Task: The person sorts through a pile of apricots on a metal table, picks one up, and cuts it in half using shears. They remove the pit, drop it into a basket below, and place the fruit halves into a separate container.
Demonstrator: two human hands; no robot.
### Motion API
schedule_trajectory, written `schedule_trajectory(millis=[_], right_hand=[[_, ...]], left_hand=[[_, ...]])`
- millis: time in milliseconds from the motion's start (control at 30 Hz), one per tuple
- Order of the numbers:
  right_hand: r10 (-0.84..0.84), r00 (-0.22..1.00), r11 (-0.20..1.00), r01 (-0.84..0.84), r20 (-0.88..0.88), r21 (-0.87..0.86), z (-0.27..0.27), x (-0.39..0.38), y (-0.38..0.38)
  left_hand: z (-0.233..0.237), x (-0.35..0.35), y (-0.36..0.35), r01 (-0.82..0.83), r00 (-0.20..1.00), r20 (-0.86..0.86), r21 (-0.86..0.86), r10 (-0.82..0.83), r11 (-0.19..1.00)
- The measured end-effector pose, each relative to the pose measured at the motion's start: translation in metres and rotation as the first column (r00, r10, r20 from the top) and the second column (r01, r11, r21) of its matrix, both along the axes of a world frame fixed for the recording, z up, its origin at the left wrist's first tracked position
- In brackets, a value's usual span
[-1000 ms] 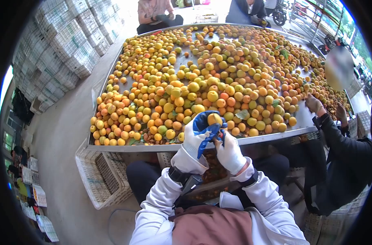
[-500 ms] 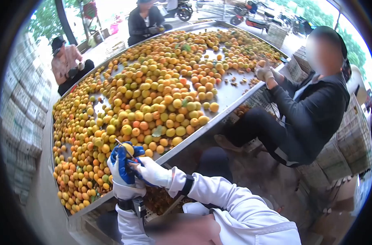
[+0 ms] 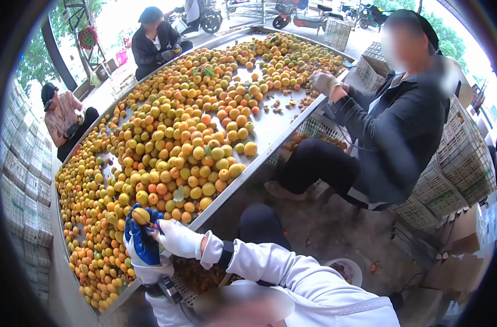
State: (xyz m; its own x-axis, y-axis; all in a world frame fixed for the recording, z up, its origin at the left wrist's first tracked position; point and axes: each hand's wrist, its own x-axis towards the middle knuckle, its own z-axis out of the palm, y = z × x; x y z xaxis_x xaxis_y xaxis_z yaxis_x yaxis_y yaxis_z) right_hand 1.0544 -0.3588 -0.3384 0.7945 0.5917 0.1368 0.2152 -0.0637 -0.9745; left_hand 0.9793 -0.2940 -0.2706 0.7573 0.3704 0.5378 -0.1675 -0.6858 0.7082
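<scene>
Small round yellow-orange fruit (image 3: 140, 216), held just off the near edge of the long steel sorting table (image 3: 270, 128); blue-palmed gloved left hand (image 3: 142, 242) clasps it; white-gloved right hand (image 3: 179, 240) touches it, finger closure indiscernible; probably light, soft, easily bruised; best cupped around its middle.

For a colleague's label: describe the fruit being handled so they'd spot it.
Follow the long metal table heaped with yellow-orange fruit to its near end. There the left hand, in a blue-palmed glove, grips one fruit. Unlike its neighbours, it is held clear of the pile.
</scene>
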Motion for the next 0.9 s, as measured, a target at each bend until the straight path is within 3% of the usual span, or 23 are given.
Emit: schedule_trajectory(millis=[33, 67, 100, 133, 167, 200, 233, 300, 333, 467, 500, 533, 567, 633, 700, 900], right_hand=[[0.012, 1.0, 1.0, -0.012, 0.0, -0.004, -0.007, 0.003, 0.002], [0.039, 0.999, 0.999, -0.038, -0.037, 0.006, -0.001, 0.005, -0.002], [0.062, 0.995, 0.998, -0.061, -0.078, 0.017, 0.003, 0.005, -0.007], [0.094, 0.99, 0.995, -0.096, -0.104, -0.02, 0.002, 0.009, -0.008], [0.09, 0.994, 0.996, -0.091, -0.068, -0.011, -0.011, 0.01, -0.002], [0.107, 0.992, 0.994, -0.107, -0.067, 0.007, -0.013, 0.013, -0.002], [0.128, 0.989, 0.992, -0.126, -0.068, 0.027, -0.018, 0.013, -0.002], [0.135, 0.983, 0.991, -0.136, -0.121, 0.004, -0.008, 0.014, -0.009], [0.149, 0.975, 0.988, -0.153, -0.167, -0.013, -0.002, 0.012, -0.011], [0.132, 0.983, 0.985, -0.116, -0.126, 0.131, 0.0, 0.005, -0.009], [0.102, 0.99, 0.974, -0.08, -0.095, 0.212, -0.004, 0.0, -0.006], [0.07, 0.995, 0.955, -0.048, -0.066, 0.293, -0.005, -0.001, -0.004], [0.07, 0.996, 0.954, -0.048, -0.063, 0.295, -0.003, -0.001, -0.004], [0.084, 0.983, 0.989, -0.062, -0.164, 0.136, 0.0, -0.001, -0.007], [0.088, 0.973, 0.989, -0.061, -0.211, 0.134, -0.002, -0.001, -0.007], [0.013, 0.999, 0.985, -0.008, -0.029, 0.173, -0.003, -0.007, -0.011]], left_hand=[[0.005, 0.002, -0.007, 0.013, 0.997, -0.064, -0.332, -0.036, 0.943], [-0.036, 0.002, 0.031, -0.097, 0.99, 0.136, 0.523, 0.029, 0.847], [-0.032, 0.004, 0.022, -0.086, 0.986, 0.164, 0.406, 0.02, 0.91], [-0.03, 0.009, 0.022, -0.07, 0.986, 0.164, 0.399, 0.004, 0.914], [-0.029, 0.015, 0.029, 0.07, 0.994, 0.081, 0.06, -0.075, 0.996], [-0.029, 0.022, 0.04, 0.174, 0.984, 0.024, -0.295, -0.174, 0.94], [-0.031, 0.028, 0.051, 0.223, 0.959, -0.001, -0.614, -0.282, 0.757], [-0.048, 0.038, 0.076, 0.283, 0.956, 0.026, -0.334, -0.291, 0.899], [-0.056, 0.032, 0.08, 0.281, 0.957, 0.022, -0.337, -0.291, 0.899], [-0.064, 0.005, 0.064, 0.137, 0.991, 0.104, -0.711, -0.09, 0.69], [-0.062, 0.001, 0.054, 0.111, 0.993, 0.112, -0.786, -0.036, 0.609], [-0.041, 0.005, 0.023, 0.052, 0.994, 0.084, -0.912, 0.063, 0.406], [-0.036, 0.009, 0.013, 0.042, 0.995, 0.072, -0.92, 0.062, 0.389], [-0.031, 0.016, 0.006, 0.061, 0.998, 0.067, -0.906, -0.001, 0.419], [-0.029, 0.02, 0.005, 0.082, 0.997, 0.069, -0.892, -0.047, 0.445], [-0.026, 0.024, 0.006, 0.108, 0.992, 0.064, -0.869, -0.108, 0.483]])
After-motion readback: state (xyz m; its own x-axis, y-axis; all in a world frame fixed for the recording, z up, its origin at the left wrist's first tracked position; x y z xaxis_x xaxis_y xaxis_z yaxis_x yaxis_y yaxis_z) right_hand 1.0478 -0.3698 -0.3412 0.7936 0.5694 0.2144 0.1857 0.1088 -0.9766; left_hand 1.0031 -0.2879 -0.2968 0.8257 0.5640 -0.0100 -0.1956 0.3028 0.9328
